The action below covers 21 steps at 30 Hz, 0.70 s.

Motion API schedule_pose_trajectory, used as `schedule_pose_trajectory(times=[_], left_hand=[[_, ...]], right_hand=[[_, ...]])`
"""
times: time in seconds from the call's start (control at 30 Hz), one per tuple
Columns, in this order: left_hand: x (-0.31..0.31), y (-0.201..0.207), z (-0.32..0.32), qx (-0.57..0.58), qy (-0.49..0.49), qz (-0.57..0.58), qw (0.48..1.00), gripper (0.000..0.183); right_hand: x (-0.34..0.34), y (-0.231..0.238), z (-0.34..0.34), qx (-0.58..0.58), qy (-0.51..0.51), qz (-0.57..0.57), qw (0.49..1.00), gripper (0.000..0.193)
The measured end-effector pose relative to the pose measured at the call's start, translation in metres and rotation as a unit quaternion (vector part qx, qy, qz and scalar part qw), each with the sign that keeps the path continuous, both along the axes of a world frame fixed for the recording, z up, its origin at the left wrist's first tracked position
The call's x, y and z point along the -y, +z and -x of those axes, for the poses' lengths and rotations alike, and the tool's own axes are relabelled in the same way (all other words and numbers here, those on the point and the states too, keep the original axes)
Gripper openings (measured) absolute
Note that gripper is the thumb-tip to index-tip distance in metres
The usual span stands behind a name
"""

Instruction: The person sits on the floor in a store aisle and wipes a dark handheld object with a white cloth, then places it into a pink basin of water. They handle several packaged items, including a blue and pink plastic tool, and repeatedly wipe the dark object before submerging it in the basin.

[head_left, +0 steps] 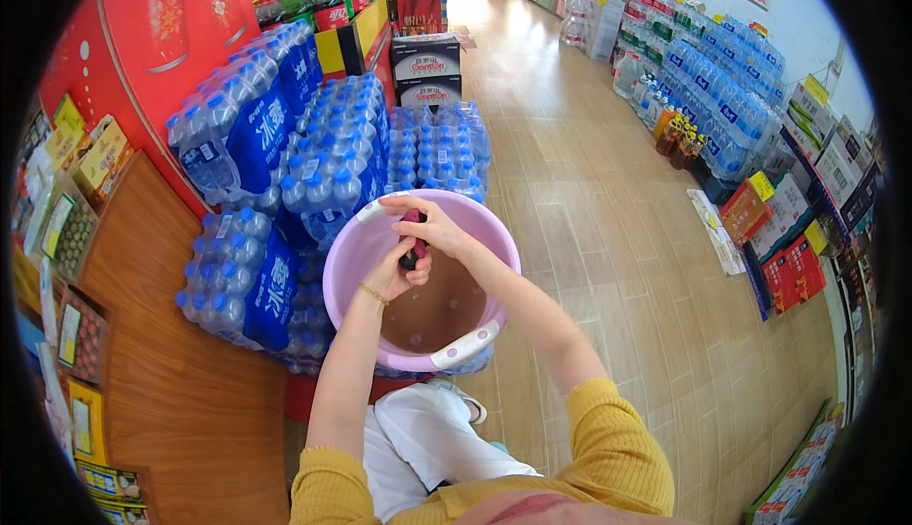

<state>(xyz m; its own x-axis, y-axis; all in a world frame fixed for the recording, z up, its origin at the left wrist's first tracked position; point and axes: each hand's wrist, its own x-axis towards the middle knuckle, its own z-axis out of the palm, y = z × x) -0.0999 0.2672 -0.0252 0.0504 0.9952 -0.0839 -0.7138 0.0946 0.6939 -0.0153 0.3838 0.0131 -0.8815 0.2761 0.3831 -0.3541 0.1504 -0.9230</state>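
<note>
Both my hands are closed round a small bunched dark-red and black cloth point(411, 251), held over a wide lavender basin point(344, 287). My right hand point(432, 228) grips its upper part, while my left hand point(397, 271) wraps the lower part. Much of the cloth is hidden by my fingers. Murky brown water point(437, 306) with a few pale patches of foam lies in the basin, below my hands. White grips sit on opposite sides of its rim. The basin appears to rest on packs of bottled water.
Blue-capped water packs point(332, 154) are stacked left of and behind the basin. A brown wooden counter point(180, 363) curves along my left. More water packs point(722, 78) and boxes point(793, 273) line the right wall. A tiled aisle point(570, 173) runs ahead.
</note>
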Motion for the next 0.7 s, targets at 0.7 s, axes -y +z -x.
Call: schedule_pose_trajectory(times=[0.7], left_hand=[[-0.02, -0.037, 0.005, -0.734, 0.205, 0.158, 0.628, 0.024]], right_hand=[[0.022, -0.043, 0.04, 0.064, -0.281, 0.002, 0.958, 0.027]])
